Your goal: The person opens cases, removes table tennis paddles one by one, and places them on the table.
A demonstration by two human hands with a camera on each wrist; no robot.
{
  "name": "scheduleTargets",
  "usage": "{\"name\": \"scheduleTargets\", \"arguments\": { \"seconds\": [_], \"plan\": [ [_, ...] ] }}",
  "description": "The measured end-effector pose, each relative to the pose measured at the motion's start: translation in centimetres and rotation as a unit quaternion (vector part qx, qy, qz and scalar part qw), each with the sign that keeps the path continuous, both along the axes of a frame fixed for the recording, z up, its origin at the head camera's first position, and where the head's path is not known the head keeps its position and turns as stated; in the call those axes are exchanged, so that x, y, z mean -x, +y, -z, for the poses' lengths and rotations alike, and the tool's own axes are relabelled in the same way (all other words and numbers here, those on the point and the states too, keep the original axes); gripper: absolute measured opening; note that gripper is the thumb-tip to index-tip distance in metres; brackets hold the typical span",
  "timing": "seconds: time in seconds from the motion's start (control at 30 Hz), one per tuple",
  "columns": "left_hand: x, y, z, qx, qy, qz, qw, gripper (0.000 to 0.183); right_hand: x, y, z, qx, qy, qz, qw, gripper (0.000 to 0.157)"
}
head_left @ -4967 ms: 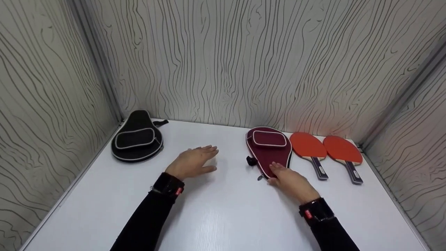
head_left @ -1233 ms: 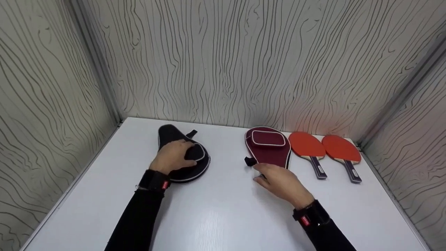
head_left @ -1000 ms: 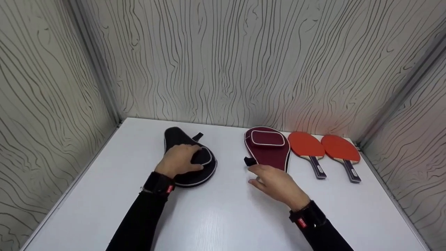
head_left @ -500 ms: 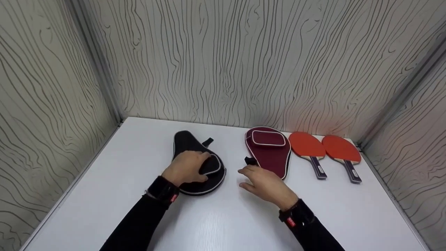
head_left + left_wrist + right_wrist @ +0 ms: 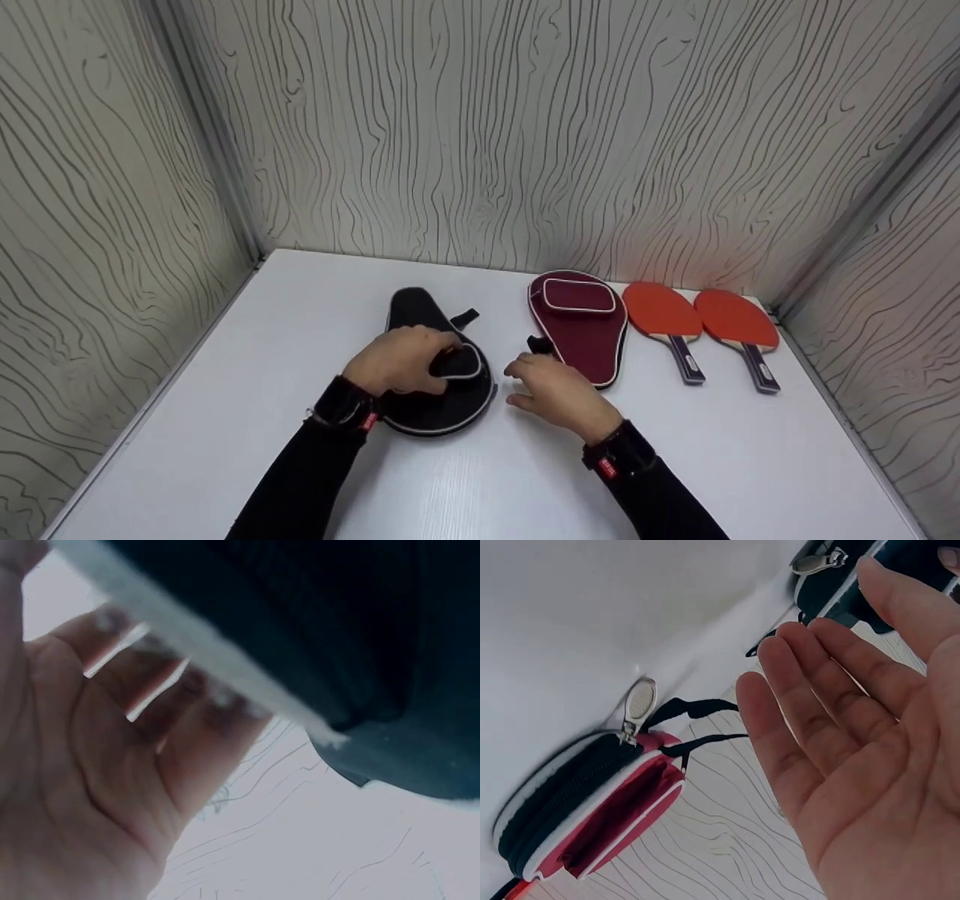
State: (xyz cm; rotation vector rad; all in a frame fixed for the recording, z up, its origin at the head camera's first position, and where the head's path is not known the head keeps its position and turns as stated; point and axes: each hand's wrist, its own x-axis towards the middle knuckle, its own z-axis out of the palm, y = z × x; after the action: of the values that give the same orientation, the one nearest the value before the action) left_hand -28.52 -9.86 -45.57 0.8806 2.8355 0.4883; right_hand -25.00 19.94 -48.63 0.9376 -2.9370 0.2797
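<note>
In the head view a black table tennis bat case (image 5: 435, 409) with white piping lies left of centre, its narrow end pointing away. My left hand (image 5: 405, 360) grips it across the raised front pocket (image 5: 459, 364). Close up in the left wrist view, the fingers (image 5: 206, 746) pass behind the case's white-edged border (image 5: 202, 637), so their tips are hidden. My right hand (image 5: 562, 394) hovers just right of the black case, fingers relaxed and holding nothing. Beyond it lies a dark red bat case (image 5: 589, 341), whose zip pull (image 5: 640, 701) and strap (image 5: 694, 706) show in the right wrist view.
Two table tennis bats with orange-red faces, the left bat (image 5: 664, 307) and the right bat (image 5: 735, 319), lie side by side right of the red case. The white table (image 5: 465, 480) is enclosed by wood-patterned panels (image 5: 465, 135) at the back and sides.
The black case has come from the far left toward the middle and nearer, carried by my left hand. My right hand has drawn left, off the red case. The bats lie unmoved.
</note>
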Motion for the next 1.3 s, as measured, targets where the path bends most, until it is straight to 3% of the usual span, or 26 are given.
{"name": "scheduleTargets", "arguments": {
  "seconds": [0.23,0.43,1.03,1.3],
  "plan": [
    [0.2,-0.5,-0.6,-0.053,-0.01,0.0,0.9986,0.063,0.3,-0.3,0.9,0.011,0.005,-0.016,1.0,0.027],
    [0.2,-0.5,-0.7,-0.067,-0.005,0.017,0.9976,0.062,0.5,-0.9,1.3,0.022,0.0,0.008,1.0,0.01],
    [0.2,-0.2,-0.3,-0.061,-0.012,0.007,0.998,0.063,0.9,-0.7,1.4,0.06,-0.021,0.007,0.998,0.024],
    [0.4,0.2,0.8,-0.058,0.017,-0.006,0.9982,0.059,0.9,-0.6,1.5,0.045,0.019,-0.015,0.999,0.026]
  ]
}}
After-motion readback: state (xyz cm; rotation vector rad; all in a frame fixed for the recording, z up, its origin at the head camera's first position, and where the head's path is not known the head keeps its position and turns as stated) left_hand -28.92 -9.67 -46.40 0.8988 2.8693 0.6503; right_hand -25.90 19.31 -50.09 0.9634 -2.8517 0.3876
